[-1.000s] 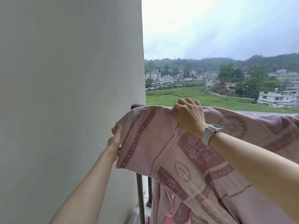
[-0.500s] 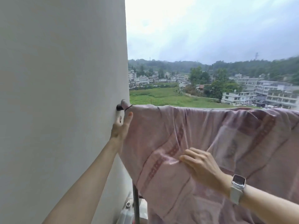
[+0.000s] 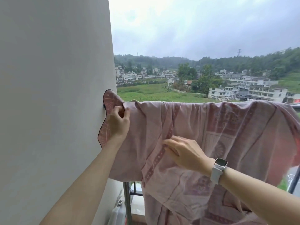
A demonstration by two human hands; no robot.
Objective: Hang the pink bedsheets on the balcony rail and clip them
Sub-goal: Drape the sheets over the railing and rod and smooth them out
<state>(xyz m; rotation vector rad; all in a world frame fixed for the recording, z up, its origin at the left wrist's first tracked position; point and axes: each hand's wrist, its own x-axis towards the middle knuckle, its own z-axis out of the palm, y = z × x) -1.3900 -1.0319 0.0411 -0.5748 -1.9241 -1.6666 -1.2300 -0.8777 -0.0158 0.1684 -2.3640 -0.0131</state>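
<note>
So the left hand (image 3: 118, 123) is sitting right up against the wall (image 3: 53, 103), pinching the end corner of the pink bedsheet (image 3: 219, 137) between curled fingers and thumb, just where it's flopping over the rail. The rail itself is hidden under the cloth, so I'm guessing its line from the top fold. That fold is running long-ways from the left hand's pinch off to the right, and the rest is draping down on the near side. The right hand (image 3: 185, 151) is lying lower and further right, fingers mostly straight, pressing on the hanging cloth without gripping it. No clips showing anywhere, so I'd say the left hand is nearer for any corner clipping.
</note>
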